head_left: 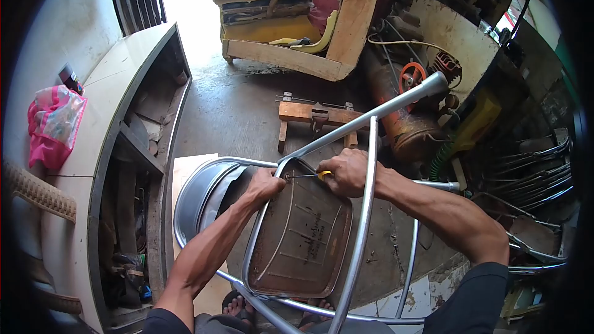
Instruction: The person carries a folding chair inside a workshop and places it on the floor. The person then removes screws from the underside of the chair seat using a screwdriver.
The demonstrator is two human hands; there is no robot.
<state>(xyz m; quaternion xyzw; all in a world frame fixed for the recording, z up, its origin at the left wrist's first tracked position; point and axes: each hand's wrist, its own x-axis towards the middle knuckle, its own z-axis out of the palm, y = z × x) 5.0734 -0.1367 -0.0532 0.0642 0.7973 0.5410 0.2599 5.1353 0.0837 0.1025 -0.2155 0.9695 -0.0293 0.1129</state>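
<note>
A metal-framed chair (369, 204) lies tipped over in front of me, the brown underside of its seat (303, 235) facing up. My right hand (346, 172) is closed around the yellow handle of a screwdriver (303, 176). The shaft points left to the upper left corner of the seat underside. There my left hand (267, 184) is closed at the seat rim beside the screwdriver tip; what its fingers hold, if anything, is hidden. The grey backrest (201, 195) lies left of my left hand.
A long cabinet (117, 74) with a pink bag (55, 124) on top runs along the left. Ahead are a small wooden stand (322, 113) and a stripped armchair (278, 55). A rusty compressor (402, 111) and stacked chair frames (538, 179) are at the right.
</note>
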